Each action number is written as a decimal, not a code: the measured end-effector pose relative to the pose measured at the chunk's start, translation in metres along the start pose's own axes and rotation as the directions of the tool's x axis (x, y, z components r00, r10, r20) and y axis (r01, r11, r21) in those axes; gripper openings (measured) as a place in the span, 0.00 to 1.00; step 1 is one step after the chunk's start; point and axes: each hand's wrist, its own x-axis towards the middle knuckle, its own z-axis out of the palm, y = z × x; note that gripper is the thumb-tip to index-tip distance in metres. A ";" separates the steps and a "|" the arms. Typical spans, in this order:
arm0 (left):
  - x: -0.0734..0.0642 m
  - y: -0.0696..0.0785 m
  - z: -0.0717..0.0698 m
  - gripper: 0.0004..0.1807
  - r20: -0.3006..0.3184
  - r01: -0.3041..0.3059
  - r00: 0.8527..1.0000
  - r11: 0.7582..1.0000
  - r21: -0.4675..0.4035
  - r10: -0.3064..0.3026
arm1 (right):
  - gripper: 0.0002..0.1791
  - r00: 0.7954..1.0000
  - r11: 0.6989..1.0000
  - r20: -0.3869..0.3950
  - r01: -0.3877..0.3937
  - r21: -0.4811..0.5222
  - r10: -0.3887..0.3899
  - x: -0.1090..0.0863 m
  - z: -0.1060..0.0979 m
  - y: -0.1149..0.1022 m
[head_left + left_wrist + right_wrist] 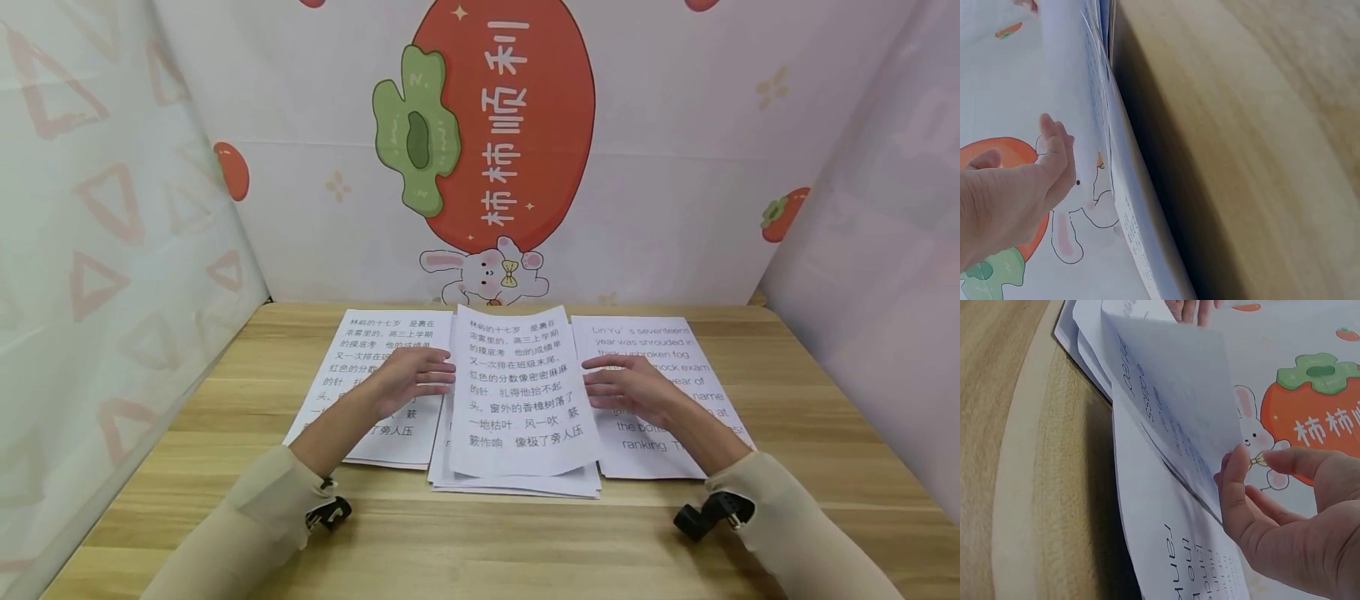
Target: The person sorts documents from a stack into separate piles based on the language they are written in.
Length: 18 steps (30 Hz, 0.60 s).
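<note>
As I look over from behind the person, the head view shows a curved white paper sheet printed with black Chinese text (pixel 517 392) between the left hand (pixel 397 383) and the right hand (pixel 637 392), above a white paper stack (pixel 517 487) on the pale wood-grain table (pixel 510 550). The left fingertips lie at its left edge, the right at its right edge. Beneath the left hand is another pile of Chinese-printed white pages (pixel 408 425); beneath the right, a pile of English-printed white pages (pixel 641 446).

From the left wrist, I see the left fingers gently bent and held close together, thumb well apart, nothing pinched. Paper edges run beside them; contact I cannot tell.

From the right wrist, the right fingers bend softly, with the thumb apart from the index finger. Their tips are at the raised sheet's edge; I cannot tell how firmly they touch.
</note>
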 end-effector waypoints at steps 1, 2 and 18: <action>0.001 0.000 0.001 0.26 -0.001 0.000 1.000 1.000 0.013 0.000 | 0.29 1.000 1.000 -0.005 0.002 -0.010 -0.002 0.001 0.001 0.000; 0.002 -0.001 0.003 0.26 -0.004 0.000 1.000 1.000 0.030 0.000 | 0.30 1.000 1.000 -0.009 0.004 -0.022 -0.004 0.002 0.002 0.001; 0.018 -0.011 0.017 0.24 -0.133 0.044 0.991 0.970 0.238 -0.012 | 0.29 0.994 0.987 -0.111 -0.029 -0.160 0.012 0.005 0.019 -0.002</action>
